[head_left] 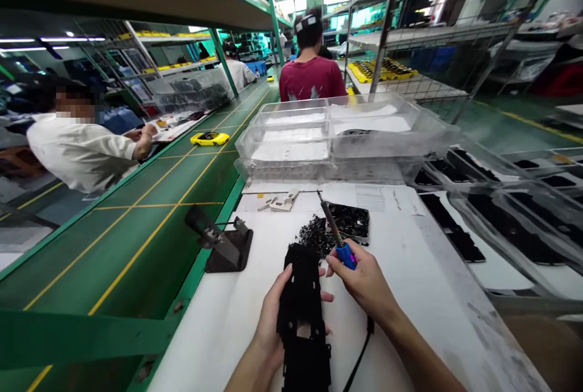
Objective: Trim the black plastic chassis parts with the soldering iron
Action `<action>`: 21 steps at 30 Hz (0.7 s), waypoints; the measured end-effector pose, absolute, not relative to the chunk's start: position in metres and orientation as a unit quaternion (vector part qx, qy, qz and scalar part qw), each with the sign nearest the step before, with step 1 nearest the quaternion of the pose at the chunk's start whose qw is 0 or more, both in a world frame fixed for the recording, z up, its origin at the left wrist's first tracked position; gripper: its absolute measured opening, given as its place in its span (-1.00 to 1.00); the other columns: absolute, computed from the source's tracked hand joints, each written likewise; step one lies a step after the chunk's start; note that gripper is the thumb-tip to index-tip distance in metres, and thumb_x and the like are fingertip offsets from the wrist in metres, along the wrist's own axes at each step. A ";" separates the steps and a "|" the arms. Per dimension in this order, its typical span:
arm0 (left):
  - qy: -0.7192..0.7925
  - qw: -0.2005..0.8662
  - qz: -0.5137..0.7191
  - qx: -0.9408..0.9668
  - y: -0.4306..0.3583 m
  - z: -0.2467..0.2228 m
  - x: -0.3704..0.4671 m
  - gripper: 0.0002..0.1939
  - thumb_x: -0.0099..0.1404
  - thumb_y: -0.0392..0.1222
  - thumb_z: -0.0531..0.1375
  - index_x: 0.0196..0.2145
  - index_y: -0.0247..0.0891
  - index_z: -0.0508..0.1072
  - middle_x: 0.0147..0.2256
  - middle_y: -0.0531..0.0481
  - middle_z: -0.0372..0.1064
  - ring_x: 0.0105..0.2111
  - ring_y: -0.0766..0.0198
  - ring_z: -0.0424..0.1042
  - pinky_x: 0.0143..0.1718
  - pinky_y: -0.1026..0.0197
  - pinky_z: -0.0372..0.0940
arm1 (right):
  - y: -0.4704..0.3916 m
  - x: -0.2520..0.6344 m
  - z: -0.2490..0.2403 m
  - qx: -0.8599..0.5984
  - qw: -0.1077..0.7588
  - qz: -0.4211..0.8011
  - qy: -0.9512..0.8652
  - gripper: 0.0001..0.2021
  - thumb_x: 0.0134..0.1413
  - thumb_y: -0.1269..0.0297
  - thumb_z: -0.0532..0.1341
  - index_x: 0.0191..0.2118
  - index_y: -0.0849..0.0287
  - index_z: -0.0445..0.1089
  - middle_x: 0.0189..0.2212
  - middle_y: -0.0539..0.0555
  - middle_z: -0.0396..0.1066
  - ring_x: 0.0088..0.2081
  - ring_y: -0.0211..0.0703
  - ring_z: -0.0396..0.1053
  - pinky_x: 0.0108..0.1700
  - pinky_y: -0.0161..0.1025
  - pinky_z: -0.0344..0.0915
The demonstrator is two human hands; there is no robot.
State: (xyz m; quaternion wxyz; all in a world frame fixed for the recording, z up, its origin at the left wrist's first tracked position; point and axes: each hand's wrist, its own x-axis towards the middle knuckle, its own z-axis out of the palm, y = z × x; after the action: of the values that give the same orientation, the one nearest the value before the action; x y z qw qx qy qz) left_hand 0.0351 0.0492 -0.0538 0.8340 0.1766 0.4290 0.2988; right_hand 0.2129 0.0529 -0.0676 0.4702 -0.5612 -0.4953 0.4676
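My left hand (269,310) is wrapped round a long black plastic chassis plate (301,295), its fingers showing past the right edge. A soldering iron (345,254) with a blue handle is gripped in my right hand (364,273); its tip points up and away, apart from the plate. The cord runs down below my wrist. Just beyond the plate lies a heap of small black plastic pieces (314,234), beside a shallow tray (364,222) that holds more of them. An iron stand (228,249) stands to the left on the white tabletop (218,331).
Stacked clear plastic trays (291,164) stand at the back of the table. To the left, a green conveyor belt (150,222) carries a yellow toy car (209,138). More trays with black plates (455,228) sit at right. One co-worker (312,73) is ahead, another (86,137) across the belt.
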 end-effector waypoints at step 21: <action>0.442 0.844 0.249 0.174 0.065 -0.066 0.105 -0.47 0.34 0.10 0.11 0.06 -0.38 0.40 -0.43 -0.15 0.54 -0.64 0.20 0.44 -0.62 0.25 0.30 | 0.060 0.242 -0.076 -0.598 0.483 0.510 -0.387 -0.85 0.02 0.17 0.29 -0.37 0.11 0.35 -0.65 -0.15 0.19 -0.74 -0.35 0.09 -0.77 -0.38 0.02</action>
State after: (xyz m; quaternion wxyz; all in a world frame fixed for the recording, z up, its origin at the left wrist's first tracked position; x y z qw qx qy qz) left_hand 0.1050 0.0648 -0.0658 0.8440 0.1741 0.4417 0.2495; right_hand 0.2416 0.0597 -0.0757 0.4829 -0.5976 -0.3868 0.5100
